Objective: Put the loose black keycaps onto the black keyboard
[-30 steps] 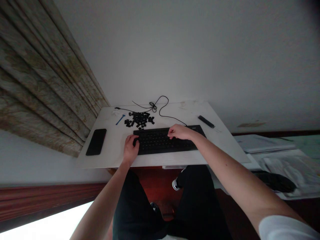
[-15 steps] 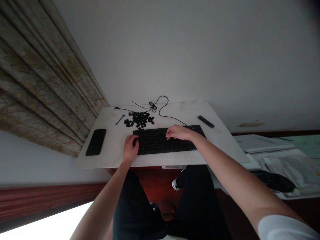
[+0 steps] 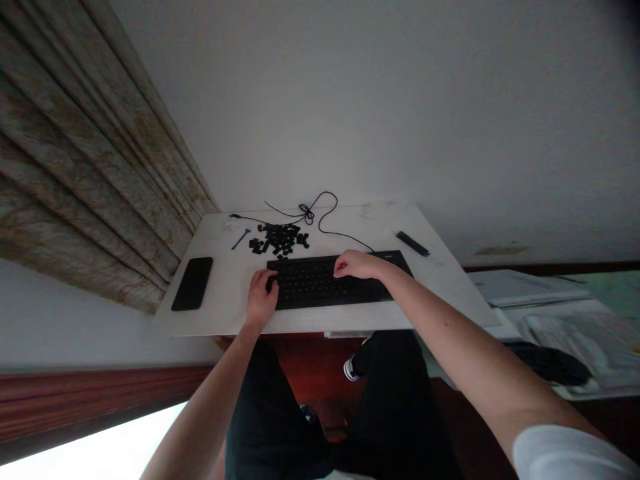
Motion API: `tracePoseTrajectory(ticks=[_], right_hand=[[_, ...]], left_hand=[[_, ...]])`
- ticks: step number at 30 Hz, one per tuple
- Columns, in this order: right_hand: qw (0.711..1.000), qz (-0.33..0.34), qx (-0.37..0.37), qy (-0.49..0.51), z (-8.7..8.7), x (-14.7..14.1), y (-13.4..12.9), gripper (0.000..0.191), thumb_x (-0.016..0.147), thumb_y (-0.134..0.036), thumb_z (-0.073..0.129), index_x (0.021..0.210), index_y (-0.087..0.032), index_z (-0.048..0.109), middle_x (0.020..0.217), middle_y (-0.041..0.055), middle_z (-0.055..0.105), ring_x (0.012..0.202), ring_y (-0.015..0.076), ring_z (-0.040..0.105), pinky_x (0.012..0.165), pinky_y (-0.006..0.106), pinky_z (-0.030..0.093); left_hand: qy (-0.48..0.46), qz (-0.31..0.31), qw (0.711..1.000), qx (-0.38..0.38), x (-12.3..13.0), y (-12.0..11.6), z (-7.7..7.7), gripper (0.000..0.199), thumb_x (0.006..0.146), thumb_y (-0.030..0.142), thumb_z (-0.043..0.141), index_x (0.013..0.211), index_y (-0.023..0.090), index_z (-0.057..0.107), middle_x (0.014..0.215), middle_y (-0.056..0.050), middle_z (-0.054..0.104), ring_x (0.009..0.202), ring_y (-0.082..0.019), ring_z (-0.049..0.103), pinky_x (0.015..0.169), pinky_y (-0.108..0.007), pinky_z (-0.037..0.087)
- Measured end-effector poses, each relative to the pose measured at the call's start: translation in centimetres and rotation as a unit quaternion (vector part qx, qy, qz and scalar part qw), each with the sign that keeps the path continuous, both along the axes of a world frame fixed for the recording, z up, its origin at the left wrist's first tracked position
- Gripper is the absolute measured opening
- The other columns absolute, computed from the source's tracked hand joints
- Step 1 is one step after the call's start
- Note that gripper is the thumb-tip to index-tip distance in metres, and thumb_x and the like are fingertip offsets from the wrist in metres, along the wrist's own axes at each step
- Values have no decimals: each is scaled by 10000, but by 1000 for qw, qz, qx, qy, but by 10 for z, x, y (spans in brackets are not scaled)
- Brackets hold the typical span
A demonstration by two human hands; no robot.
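A black keyboard [image 3: 320,290] lies near the front edge of the white table [image 3: 225,280]. My left hand [image 3: 262,294] rests at its left end, thumb and fingers around the edge. Over the keyboard's upper middle is my right hand [image 3: 354,264], its fingers pinched together; anything between them is too small to make out. Behind the keyboard, loose black keycaps [image 3: 281,239] lie in a pile. A blue tool [image 3: 241,239] is left of the pile.
A black phone [image 3: 193,284] lies at the table's left. At the right is a narrow black strip [image 3: 413,243]. The keyboard's cable [image 3: 327,230] loops along the back. A curtain [image 3: 115,153] hangs at the left, and papers [image 3: 535,290] lie beyond the table's right side.
My right hand has shifted very slightly to the right, with its fingertips drawn closer together. My left hand remains at the keyboard's left end.
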State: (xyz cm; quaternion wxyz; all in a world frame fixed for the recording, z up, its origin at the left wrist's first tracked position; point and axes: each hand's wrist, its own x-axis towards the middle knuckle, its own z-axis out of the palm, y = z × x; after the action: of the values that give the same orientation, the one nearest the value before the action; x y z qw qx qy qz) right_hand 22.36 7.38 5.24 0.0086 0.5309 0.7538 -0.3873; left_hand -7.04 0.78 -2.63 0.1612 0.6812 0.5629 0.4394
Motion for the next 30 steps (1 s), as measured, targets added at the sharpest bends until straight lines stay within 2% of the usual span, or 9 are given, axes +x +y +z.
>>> tracePoseTrajectory(ticks=[7, 12, 16, 23, 30], right_hand=[[1000, -6, 2, -19, 0, -3, -4, 152, 760, -290, 701, 823, -175, 779, 821, 67, 750, 761, 208, 660, 689, 293, 457], [999, -40, 1, -33, -4, -6, -5, 112, 721, -278, 732, 762, -180, 768, 804, 69, 745, 753, 213, 654, 685, 305, 457], [997, -69, 23, -38, -10, -7, -4, 142, 693, -262, 758, 801, -172, 731, 795, 65, 727, 705, 193, 633, 612, 289, 428], [995, -66, 44, -68, -12, -7, -2, 168, 676, -288, 783, 744, -184, 671, 714, 35, 684, 634, 170, 598, 538, 275, 360], [992, -60, 48, -101, -11, -9, -2, 191, 665, -297, 800, 691, -188, 645, 691, 35, 667, 630, 178, 591, 540, 282, 354]], left_hand=[[-2, -5, 1000, -3, 0, 0, 1, 235, 850, 129, 513, 1035, 213, 631, 1098, -74, 604, 1091, -219, 575, 1016, -404, 454], [-3, -3, 1000, -3, 0, -1, 2, 238, 844, 128, 515, 1029, 217, 635, 1100, -71, 607, 1092, -222, 576, 1018, -405, 452], [-1, -3, 1000, -3, 1, -1, 1, 243, 841, 124, 514, 1033, 214, 632, 1100, -73, 605, 1102, -223, 571, 1026, -408, 445], [3, 1, 1000, -5, 3, -2, 3, 231, 832, 130, 529, 1024, 214, 628, 1092, -73, 601, 1098, -224, 569, 1032, -410, 440], [-23, 33, 999, 7, 15, -1, 5, 194, 824, 158, 554, 995, 210, 631, 1076, -75, 598, 1078, -230, 577, 1023, -419, 451]])
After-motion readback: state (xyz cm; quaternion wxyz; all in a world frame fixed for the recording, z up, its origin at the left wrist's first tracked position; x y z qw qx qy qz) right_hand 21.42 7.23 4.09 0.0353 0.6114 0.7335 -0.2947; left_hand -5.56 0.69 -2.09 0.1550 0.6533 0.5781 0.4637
